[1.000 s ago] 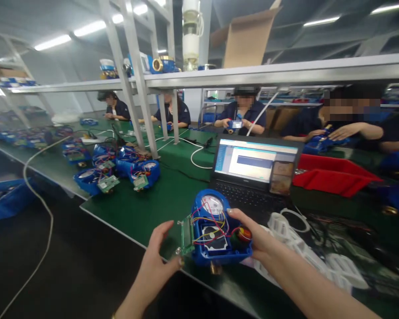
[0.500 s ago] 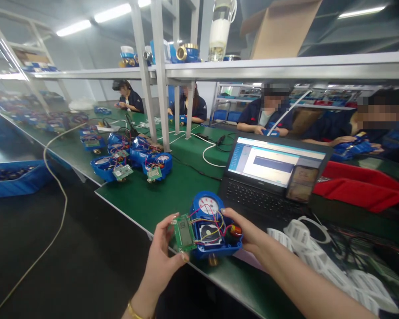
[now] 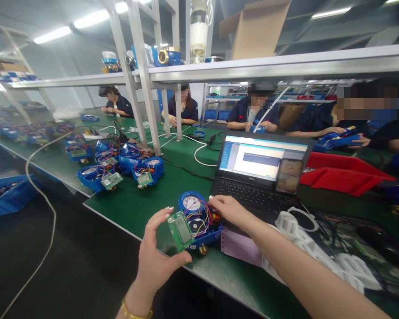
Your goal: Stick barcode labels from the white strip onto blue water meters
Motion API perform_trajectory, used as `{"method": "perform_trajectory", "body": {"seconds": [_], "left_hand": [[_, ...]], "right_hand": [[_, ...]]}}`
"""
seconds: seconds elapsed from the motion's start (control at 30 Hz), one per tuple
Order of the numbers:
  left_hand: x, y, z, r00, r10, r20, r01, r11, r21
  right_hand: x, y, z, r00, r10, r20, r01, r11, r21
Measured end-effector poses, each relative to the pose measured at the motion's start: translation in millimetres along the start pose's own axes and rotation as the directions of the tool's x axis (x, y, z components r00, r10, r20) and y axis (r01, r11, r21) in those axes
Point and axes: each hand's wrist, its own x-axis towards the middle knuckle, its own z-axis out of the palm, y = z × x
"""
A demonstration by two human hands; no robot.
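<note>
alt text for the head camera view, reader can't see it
A person's left hand pinches a green circuit board wired to an open blue meter on a green bench, while the right hand touches the meter's right side. An open laptop stands behind it, more blue meters lie to the left, and co-workers sit beyond.

Meter housing (image 3: 209, 234) glossy blue plastic (brass fitting beneath); circuit board (image 3: 180, 230) matt green; bench mat (image 3: 136, 206) matt.
</note>
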Motion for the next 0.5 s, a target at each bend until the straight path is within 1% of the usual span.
{"method": "perform_trajectory", "body": {"seconds": [0.07,0.1,0.17,0.23,0.3,0.37,0.4,0.47,0.5], "left_hand": [[5.3,2.9,7.6,0.999,-0.029,-0.018,0.028,0.998,-0.060],[9.1,4.6,12.2,0.998,-0.052,-0.027,0.049,0.993,-0.107],[18.9,7.9,22.1,0.994,-0.105,-0.032,0.096,0.972,-0.213],[31.5,10.1,32.5,0.989,-0.141,-0.034,0.126,0.952,-0.280],[45.2,11.7,42.5,0.989,-0.135,-0.062,0.113,0.953,-0.280],[57.7,14.3,51.3,0.989,-0.109,-0.101,0.085,0.972,-0.217],[62.9,16.6,55.1,0.987,-0.108,-0.119,0.090,0.985,-0.150],[70.6,23.6,61.7,0.981,-0.130,-0.145,0.144,0.985,0.091],[72.9,28.0,64.8,0.979,-0.135,-0.152,0.170,0.955,0.244]], "right_hand": [[-13.6,-2.9,-4.0,0.984,-0.168,-0.064,0.164,0.985,-0.061],[-21.6,-3.5,-4.2,0.962,-0.262,-0.069,0.253,0.960,-0.115],[-37.6,-2.6,-1.5,0.904,-0.427,-0.033,0.407,0.881,-0.242],[-50.5,1.0,3.7,0.847,-0.532,0.006,0.503,0.797,-0.336],[-58.7,6.2,9.4,0.809,-0.588,0.002,0.548,0.753,-0.365],[-61.9,11.6,14.1,0.767,-0.641,-0.026,0.589,0.720,-0.367],[-61.9,14.0,16.0,0.751,-0.659,-0.043,0.603,0.711,-0.362],[-59.3,17.6,19.3,0.725,-0.684,-0.075,0.621,0.697,-0.358],[-57.1,19.0,20.9,0.713,-0.696,-0.088,0.627,0.688,-0.365]]}}
